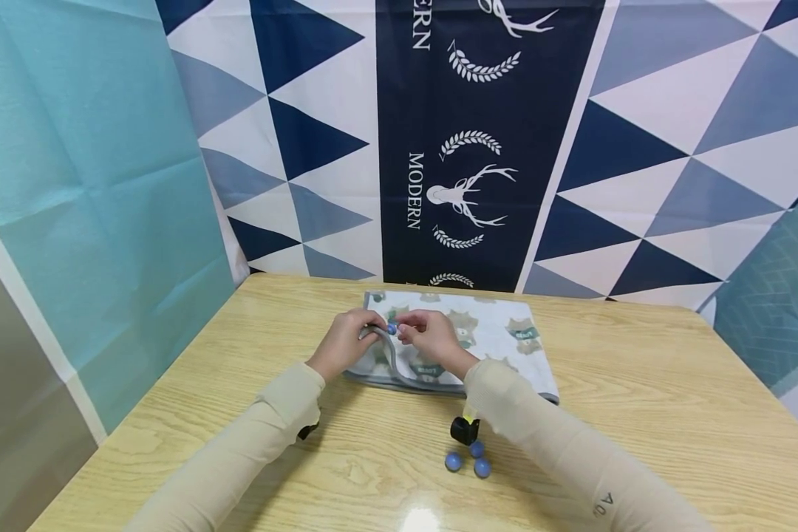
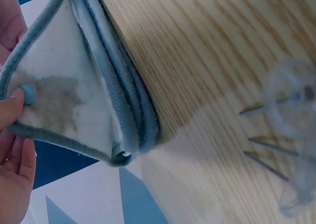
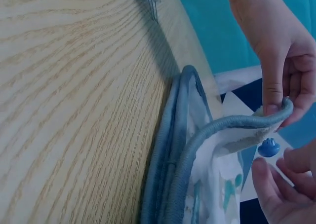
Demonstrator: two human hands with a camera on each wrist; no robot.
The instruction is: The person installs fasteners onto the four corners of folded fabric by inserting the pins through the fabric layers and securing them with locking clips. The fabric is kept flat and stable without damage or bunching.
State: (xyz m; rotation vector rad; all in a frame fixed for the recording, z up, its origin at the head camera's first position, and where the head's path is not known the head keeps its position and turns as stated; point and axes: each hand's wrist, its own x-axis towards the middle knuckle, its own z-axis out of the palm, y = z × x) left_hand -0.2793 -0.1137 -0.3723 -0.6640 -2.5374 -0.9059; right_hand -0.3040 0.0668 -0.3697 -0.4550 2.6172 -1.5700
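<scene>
My left hand (image 1: 346,340) pinches a lifted corner of a folded blanket (image 1: 499,318), white with bear prints and grey-blue edging. Beside its thumb, a pale blue disc (image 2: 28,94) lies against the cloth in the left wrist view. A small blue scalloped knob (image 3: 269,147) shows at the other face of this corner in the right wrist view. Just below that knob is my right hand (image 3: 291,184), its fingers loosely bent and apart from it. From the head, the right hand (image 1: 435,338) is over the blanket, fingertips close to the blue knob.
Three round blue knobs (image 1: 454,461) rest on the wooden table (image 1: 226,384) near me. Clear plastic pieces with metal pins (image 2: 289,103) stand on the table in the left wrist view. Patterned cloth (image 1: 319,133) hangs behind the table, with a turquoise sheet (image 1: 93,148) at left.
</scene>
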